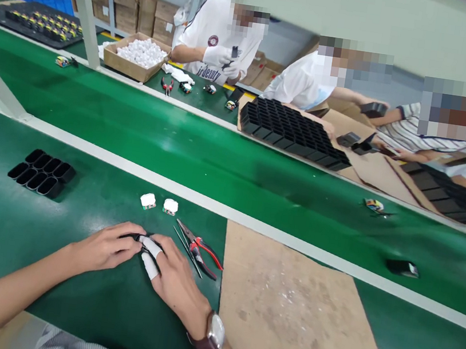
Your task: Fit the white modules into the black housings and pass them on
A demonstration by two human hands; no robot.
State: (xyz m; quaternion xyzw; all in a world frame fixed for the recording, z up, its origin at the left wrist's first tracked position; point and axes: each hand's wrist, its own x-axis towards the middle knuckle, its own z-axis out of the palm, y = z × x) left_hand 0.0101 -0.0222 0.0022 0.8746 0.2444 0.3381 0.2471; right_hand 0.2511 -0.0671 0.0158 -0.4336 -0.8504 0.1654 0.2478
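Note:
My left hand (pixel 112 245) and my right hand (pixel 173 273) meet over the green bench, fingers closed on a small black part (pixel 134 236) between them. The fingers hide most of it, so its full shape cannot be made out. White covers sheathe two digits of my right hand, and a watch (pixel 215 332) is on that wrist. Just beyond my hands sit two small circuit assemblies with white tops, one on the left (pixel 148 201) and one on the right (pixel 170 207). Red-handled long-nose pliers (pixel 197 246) and metal tweezers (pixel 188 253) lie beside my right hand.
Black open cases (pixel 42 172) stand grouped at left on the bench. A stained cardboard sheet (pixel 295 316) lies at right. Past a white rail runs a green conveyor (pixel 168 142) carrying a black case (pixel 402 267) and a circuit assembly (pixel 374 205). Several co-workers sit opposite.

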